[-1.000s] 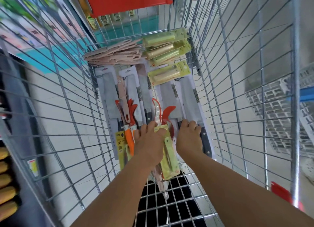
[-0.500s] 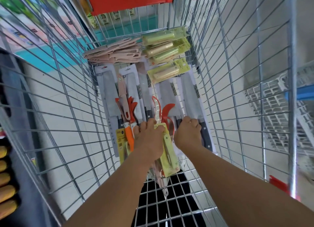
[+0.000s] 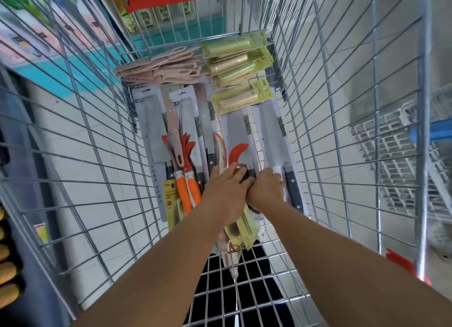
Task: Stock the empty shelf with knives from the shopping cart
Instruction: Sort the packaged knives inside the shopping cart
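Note:
Inside the wire shopping cart [image 3: 97, 155] lie several packaged knives. My left hand [image 3: 226, 194] grips a yellow-green knife pack [image 3: 242, 231], whose lower end sticks out under my wrist. Its fingers reach right over a black handle below a red curved blade [image 3: 238, 150]. My right hand [image 3: 267, 192] touches the left one, its fingers curled down onto a black-handled carded knife [image 3: 274, 131]. Orange-handled knives [image 3: 187, 189] lie just left of my left hand. The shelf is not in view.
At the cart's far end sit a pile of beige knives [image 3: 161, 67] and stacked yellow-green packs [image 3: 234, 60]. A long carded knife [image 3: 154, 131] lies along the left wall. A white plastic crate [image 3: 396, 160] stands outside on the right.
My left hand has slid right and forward over the yellow-green pack until it meets my right hand. The right hand has barely moved.

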`<state>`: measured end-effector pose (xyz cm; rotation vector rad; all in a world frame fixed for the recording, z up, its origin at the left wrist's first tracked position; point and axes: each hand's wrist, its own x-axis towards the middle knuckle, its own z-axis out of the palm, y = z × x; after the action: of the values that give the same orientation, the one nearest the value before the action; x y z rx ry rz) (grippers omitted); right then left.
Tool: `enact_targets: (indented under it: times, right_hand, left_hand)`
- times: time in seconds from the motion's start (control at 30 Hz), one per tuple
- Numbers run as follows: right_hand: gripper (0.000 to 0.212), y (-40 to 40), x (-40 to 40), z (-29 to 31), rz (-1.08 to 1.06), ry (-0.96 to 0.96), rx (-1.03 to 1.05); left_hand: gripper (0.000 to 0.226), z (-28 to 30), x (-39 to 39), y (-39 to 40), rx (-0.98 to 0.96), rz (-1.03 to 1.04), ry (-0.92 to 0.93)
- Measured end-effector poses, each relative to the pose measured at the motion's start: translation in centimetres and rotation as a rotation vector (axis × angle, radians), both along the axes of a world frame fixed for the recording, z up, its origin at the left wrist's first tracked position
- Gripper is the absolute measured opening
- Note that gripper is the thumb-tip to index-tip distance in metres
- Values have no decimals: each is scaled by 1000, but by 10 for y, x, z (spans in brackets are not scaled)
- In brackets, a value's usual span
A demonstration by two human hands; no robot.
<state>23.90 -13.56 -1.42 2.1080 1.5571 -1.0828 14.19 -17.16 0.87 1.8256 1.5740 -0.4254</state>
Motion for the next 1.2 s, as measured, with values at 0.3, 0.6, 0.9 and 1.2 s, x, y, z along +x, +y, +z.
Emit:
enact_targets:
  times: [0.3, 0.6, 0.9, 1.2]
  right_hand:
    - [61, -3, 2, 22, 64, 93, 105]
    - [77, -4, 45, 38, 31, -58, 148]
    - [96, -6, 53, 24, 235, -234, 3]
    - [67, -2, 24, 36, 340, -177, 157]
  left_hand:
    - [61, -2, -15, -22, 1, 36, 33]
    - [60, -8, -8, -19, -57, 77, 64]
    - [58, -5, -6, -19, -37, 90, 49]
    - [53, -4, -14, -22, 7, 112, -38]
